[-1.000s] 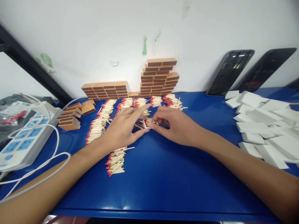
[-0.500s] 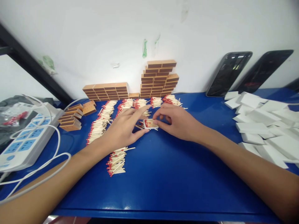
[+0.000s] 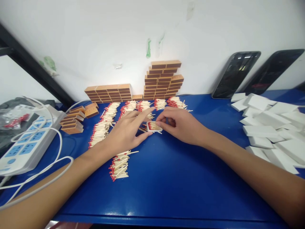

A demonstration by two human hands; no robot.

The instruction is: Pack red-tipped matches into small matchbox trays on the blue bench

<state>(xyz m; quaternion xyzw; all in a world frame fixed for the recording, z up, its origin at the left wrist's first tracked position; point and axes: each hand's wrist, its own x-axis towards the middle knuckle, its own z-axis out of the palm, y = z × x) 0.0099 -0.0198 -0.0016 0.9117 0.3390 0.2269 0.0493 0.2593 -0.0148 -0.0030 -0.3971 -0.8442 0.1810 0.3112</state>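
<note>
Desk: the blue desk carried everything, and I took the small white tray at its middle as my landmark.
White trays: a loose heap of empty white trays lay well to the right of that tray.
Stacked boxes: brown matchbox sleeves stood stacked against the wall behind the tray.
Matches: rows of red-tipped matches lay to its left and behind it, one bundle nearer to me.
Left hand: my left hand rested just left of the tray, fingers spread, thumb tip touching its near corner.
Right hand: my right hand pinched the tray's right end between thumb and curled fingers.
Tray: it lay flat on the desk, matches inside, heads to the left.
Doing it well: I judged the sticks should lie parallel and level, the left thumb bracing the tray, before any sleeve went on.
Change: half a second earlier my hands were much the same; a second earlier the tray was tipped up on edge between my fingertips.
</note>
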